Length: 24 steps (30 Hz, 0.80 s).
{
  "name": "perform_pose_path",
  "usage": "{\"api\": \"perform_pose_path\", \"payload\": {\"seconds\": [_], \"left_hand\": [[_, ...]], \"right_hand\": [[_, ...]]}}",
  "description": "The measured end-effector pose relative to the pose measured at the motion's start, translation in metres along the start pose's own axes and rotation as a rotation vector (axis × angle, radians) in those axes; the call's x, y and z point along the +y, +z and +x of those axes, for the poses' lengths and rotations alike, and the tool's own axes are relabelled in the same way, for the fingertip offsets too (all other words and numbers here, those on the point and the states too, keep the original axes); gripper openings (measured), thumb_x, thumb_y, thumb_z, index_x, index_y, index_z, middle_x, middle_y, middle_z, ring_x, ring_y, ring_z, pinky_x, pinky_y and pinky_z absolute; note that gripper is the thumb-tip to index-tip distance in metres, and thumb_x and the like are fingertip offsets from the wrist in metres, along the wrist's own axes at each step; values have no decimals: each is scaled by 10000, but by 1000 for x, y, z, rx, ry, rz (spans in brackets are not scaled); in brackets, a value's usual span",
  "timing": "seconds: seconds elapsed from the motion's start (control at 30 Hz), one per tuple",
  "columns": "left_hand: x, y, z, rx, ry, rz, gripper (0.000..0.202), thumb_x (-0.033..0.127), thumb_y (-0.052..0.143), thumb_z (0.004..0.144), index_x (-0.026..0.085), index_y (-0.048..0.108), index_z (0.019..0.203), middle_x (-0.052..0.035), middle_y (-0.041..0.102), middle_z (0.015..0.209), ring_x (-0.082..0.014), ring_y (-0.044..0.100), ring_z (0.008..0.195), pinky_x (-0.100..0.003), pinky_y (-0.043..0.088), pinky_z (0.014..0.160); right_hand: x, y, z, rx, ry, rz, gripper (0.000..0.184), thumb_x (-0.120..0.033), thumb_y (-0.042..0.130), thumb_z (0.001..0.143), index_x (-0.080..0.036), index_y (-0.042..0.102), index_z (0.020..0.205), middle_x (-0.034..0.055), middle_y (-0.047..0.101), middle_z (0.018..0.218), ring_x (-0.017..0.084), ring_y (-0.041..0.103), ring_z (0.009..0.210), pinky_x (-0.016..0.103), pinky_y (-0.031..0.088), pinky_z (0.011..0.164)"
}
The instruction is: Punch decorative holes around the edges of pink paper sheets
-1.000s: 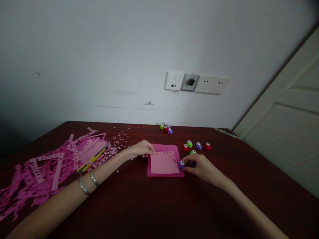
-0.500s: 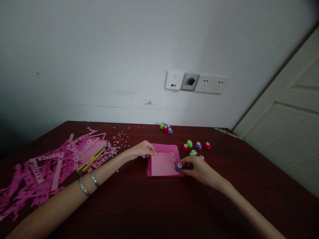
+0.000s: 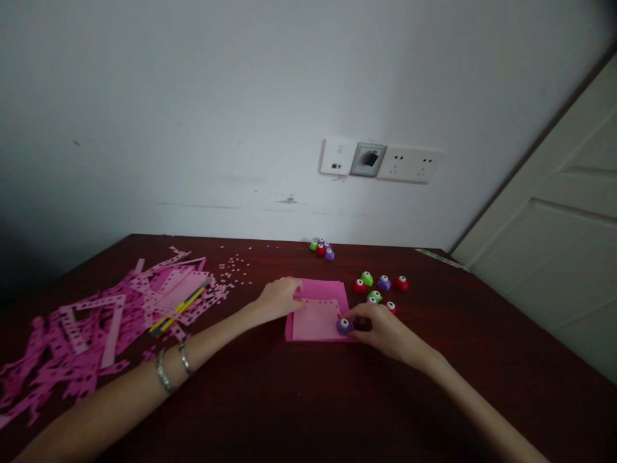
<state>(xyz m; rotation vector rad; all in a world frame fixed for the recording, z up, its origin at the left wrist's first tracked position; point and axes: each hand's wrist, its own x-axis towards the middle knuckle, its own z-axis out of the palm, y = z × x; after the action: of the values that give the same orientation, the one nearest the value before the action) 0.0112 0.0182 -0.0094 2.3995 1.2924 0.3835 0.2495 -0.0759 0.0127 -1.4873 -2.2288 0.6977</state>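
A light pink paper sheet (image 3: 314,323), with small holes along its top and right edges, lies on a darker pink sheet (image 3: 322,289). My left hand (image 3: 279,299) rests at the upper left of these papers, thumb and fingers apart, pressing on them. Between the thumb and fingers of my right hand (image 3: 378,326) is a small purple one-eyed craft punch (image 3: 344,326). It sits at the light sheet's right edge; whether the paper is inside its slot cannot be seen. Behind my right hand stand several similar punches, among them a green punch (image 3: 367,279) and a red punch (image 3: 402,283).
Pink punched paper strips (image 3: 91,328) pile up at the left, with a yellow utility knife (image 3: 180,308) on them. Tiny paper bits (image 3: 234,270) are scattered beside the pile. More punches (image 3: 321,249) cluster near the wall (image 3: 216,128). The dark table (image 3: 289,405) meets a white door at right.
My left hand has gone from pinching the sheet's upper left corner to lying over it with fingers stretched forward. The purple punch has turned and shifted slightly left at the sheet's right edge.
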Motion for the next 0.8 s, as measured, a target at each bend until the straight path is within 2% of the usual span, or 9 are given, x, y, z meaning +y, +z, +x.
{"api": "perform_pose_path", "payload": {"seconds": [0.07,0.1,0.17,0.23,0.33,0.43,0.8], "left_hand": [[9,-1,-6,86,69,163,398,432,618,695,146,576,969,-96,531,996,-235,489,923,-313,417,699],[13,-1,-8,83,129,189,419,454,620,697,147,566,978,-97,509,1017,-241,470,954,-321,417,723],[18,0,-12,0,245,162,431,493,622,705,156,562,966,-82,497,1006,-227,463,952,-316,411,746],[19,1,-12,-101,301,118,436,510,628,706,161,565,960,-70,505,980,-209,475,915,-304,401,732],[18,4,-11,-200,290,83,444,501,640,705,154,570,973,-74,521,958,-197,489,862,-296,381,693],[16,5,-9,-239,265,9,442,487,649,700,164,563,990,-75,530,962,-188,492,840,-294,371,693],[12,6,-6,-227,286,-108,404,479,667,682,164,572,918,-72,556,919,-184,489,829,-287,370,702]], "right_hand": [[-1,0,0,3,-2,-1,187,-171,622,735,-196,685,909,23,669,859,161,576,745,264,424,671],[-1,-1,0,0,-3,-1,187,-170,623,734,-195,684,909,22,668,855,159,575,740,262,423,665],[0,-1,0,-5,-4,-1,186,-168,621,735,-193,683,907,22,666,851,158,573,734,260,421,659],[1,0,0,-4,-1,-6,188,-168,621,734,-192,682,910,23,662,853,160,570,737,263,422,666],[4,0,0,2,12,-18,187,-168,622,729,-189,678,906,25,657,858,164,566,744,269,422,675],[4,0,0,-4,19,-26,178,-174,618,733,-183,676,901,30,656,861,168,566,751,275,425,679],[-1,-4,-1,-24,44,3,204,-198,636,720,-178,674,919,33,661,860,160,570,736,265,440,663]]}}
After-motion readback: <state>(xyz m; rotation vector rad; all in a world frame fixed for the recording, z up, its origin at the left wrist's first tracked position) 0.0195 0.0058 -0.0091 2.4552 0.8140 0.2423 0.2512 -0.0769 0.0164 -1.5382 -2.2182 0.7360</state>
